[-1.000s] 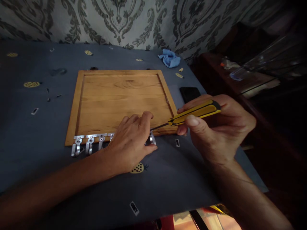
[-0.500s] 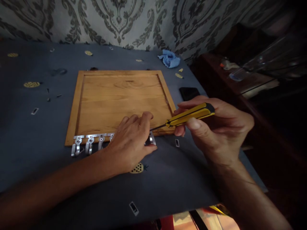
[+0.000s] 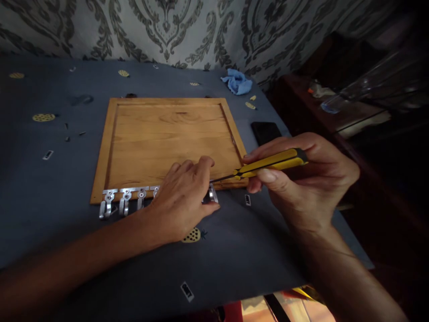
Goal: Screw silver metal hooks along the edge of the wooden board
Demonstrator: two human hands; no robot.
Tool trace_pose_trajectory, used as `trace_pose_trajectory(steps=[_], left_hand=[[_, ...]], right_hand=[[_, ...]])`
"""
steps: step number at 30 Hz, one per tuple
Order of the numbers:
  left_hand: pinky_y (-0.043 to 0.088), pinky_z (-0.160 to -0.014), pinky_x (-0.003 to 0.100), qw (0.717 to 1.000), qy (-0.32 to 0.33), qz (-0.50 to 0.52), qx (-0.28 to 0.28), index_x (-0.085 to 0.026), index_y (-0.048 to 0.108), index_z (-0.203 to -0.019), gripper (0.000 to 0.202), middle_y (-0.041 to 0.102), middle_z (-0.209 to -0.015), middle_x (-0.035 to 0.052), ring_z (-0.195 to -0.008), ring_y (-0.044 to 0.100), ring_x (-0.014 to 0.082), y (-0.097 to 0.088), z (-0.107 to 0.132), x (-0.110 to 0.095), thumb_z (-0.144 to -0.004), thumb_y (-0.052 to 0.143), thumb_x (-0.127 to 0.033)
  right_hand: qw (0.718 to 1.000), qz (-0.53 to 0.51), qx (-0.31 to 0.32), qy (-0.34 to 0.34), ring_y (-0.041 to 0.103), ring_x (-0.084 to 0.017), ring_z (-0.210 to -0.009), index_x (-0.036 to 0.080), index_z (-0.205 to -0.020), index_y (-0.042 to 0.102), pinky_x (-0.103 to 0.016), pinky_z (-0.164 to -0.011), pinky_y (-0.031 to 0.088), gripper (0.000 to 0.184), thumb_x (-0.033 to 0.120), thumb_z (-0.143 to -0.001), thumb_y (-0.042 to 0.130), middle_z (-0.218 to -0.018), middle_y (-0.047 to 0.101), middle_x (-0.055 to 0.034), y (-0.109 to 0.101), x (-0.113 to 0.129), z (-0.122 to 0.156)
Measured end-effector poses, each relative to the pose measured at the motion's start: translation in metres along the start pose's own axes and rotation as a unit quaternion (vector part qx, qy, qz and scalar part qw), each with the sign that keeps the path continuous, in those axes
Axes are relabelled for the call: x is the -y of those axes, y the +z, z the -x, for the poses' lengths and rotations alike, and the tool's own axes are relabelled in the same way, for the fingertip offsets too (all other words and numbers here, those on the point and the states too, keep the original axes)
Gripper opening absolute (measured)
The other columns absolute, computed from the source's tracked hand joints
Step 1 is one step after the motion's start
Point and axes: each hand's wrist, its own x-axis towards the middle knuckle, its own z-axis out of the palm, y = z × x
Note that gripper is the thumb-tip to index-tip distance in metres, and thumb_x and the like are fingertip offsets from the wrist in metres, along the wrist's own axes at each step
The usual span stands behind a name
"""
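A framed wooden panel (image 3: 167, 145) lies flat on the dark tablecloth. Along its near edge runs a silver metal hook rail (image 3: 126, 197) with several hooks, fixed in part by cross-head screws. My left hand (image 3: 181, 199) presses over the right part of the rail, thumb below and index finger above the end hook, covering the hooks beneath it. Held in the fingers of my right hand (image 3: 313, 183) is a yellow and black screwdriver (image 3: 271, 163). Its shaft points left to the rail's right end beside my left index finger; the tip's exact contact is hidden.
Small dark pieces, perhaps screws (image 3: 82, 133), lie left of the panel. A black phone-like object (image 3: 266, 132) and a crumpled blue cloth (image 3: 236, 82) rest on the right. Beyond the table's right edge stands a dark red-brown cabinet (image 3: 298, 96); a patterned curtain (image 3: 167, 31) hangs behind.
My right hand and the screwdriver handle have shifted slightly to the right, and the handle has rolled a little in my fingers. My left hand and the panel stay in place.
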Motion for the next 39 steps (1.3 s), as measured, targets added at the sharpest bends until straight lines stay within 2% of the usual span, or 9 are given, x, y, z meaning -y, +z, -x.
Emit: trace_pose_trajectory(steps=[4, 8, 13, 21, 24, 30, 39], left_hand=[[0.045, -0.089, 0.043, 1.000, 0.004, 0.003, -0.003, -0.018, 0.041, -0.118, 0.055, 0.065, -0.107, 0.0081, -0.103, 0.059, 0.0286, -0.0002, 0.0004, -0.0004, -0.076, 0.075, -0.029], [0.044, -0.090, 0.043, 1.000, 0.003, 0.006, -0.007, -0.018, 0.040, -0.118, 0.056, 0.066, -0.107, 0.0079, -0.104, 0.059, 0.0286, 0.0003, 0.0001, -0.0002, -0.076, 0.076, -0.029], [0.044, -0.089, 0.043, 1.000, 0.001, 0.009, -0.003, -0.018, 0.041, -0.118, 0.055, 0.065, -0.107, 0.0080, -0.103, 0.059, 0.0279, -0.0005, -0.0004, -0.0005, -0.076, 0.076, -0.029], [0.044, -0.088, 0.042, 1.000, 0.016, 0.004, -0.018, -0.016, 0.043, -0.115, 0.054, 0.066, -0.105, 0.0077, -0.100, 0.059, 0.0279, 0.0012, 0.0007, 0.0014, -0.076, 0.077, -0.029], [0.044, -0.087, 0.042, 1.000, 0.014, 0.004, -0.017, -0.017, 0.043, -0.115, 0.054, 0.066, -0.104, 0.0078, -0.099, 0.059, 0.0279, 0.0011, 0.0006, 0.0014, -0.076, 0.077, -0.029], [0.044, -0.088, 0.041, 1.000, 0.010, 0.008, -0.011, -0.018, 0.042, -0.116, 0.054, 0.066, -0.106, 0.0072, -0.102, 0.059, 0.0278, -0.0001, 0.0005, 0.0004, -0.076, 0.076, -0.028], [0.045, -0.087, 0.042, 1.000, 0.012, 0.002, -0.005, -0.017, 0.041, -0.116, 0.055, 0.065, -0.106, 0.0080, -0.101, 0.059, 0.0282, 0.0001, 0.0000, 0.0007, -0.076, 0.077, -0.029]], right_hand=[[1.000, -0.004, 0.007, 0.015, 0.063, -0.010, -0.048, 0.020, -0.086, 0.071, -0.021, -0.041, 0.054, 0.018, 0.024, -0.072, 0.082, -0.080, 0.073, 0.0007, -0.0019, -0.0006, -0.0006], [0.999, 0.014, 0.035, 0.007, 0.064, -0.009, -0.049, 0.022, -0.097, 0.074, -0.023, -0.043, 0.055, 0.018, 0.023, -0.079, 0.076, -0.086, 0.073, -0.0004, -0.0048, -0.0007, -0.0006], [0.999, 0.005, 0.035, -0.008, 0.063, -0.008, -0.047, 0.020, -0.088, 0.074, -0.022, -0.042, 0.052, 0.010, 0.017, -0.078, 0.076, -0.085, 0.071, -0.0006, -0.0028, -0.0004, 0.0001], [1.000, -0.001, 0.006, -0.017, 0.060, -0.007, -0.046, 0.018, -0.081, 0.070, -0.020, -0.039, 0.051, 0.013, 0.022, -0.075, 0.080, -0.081, 0.070, 0.0003, 0.0018, -0.0020, -0.0006], [1.000, 0.001, 0.019, -0.009, 0.061, -0.008, -0.047, 0.020, -0.082, 0.070, -0.021, -0.039, 0.052, 0.012, 0.022, -0.075, 0.080, -0.080, 0.069, 0.0005, -0.0001, -0.0007, -0.0013], [0.997, 0.037, 0.063, -0.020, 0.064, -0.008, -0.053, 0.022, -0.096, 0.073, -0.023, -0.046, 0.055, 0.018, 0.015, -0.079, 0.074, -0.090, 0.071, -0.0013, -0.0049, 0.0029, -0.0005], [0.998, 0.029, 0.043, -0.037, 0.061, -0.007, -0.050, 0.021, -0.088, 0.071, -0.022, -0.043, 0.052, 0.013, 0.013, -0.078, 0.075, -0.081, 0.067, 0.0007, -0.0015, 0.0001, 0.0010]])
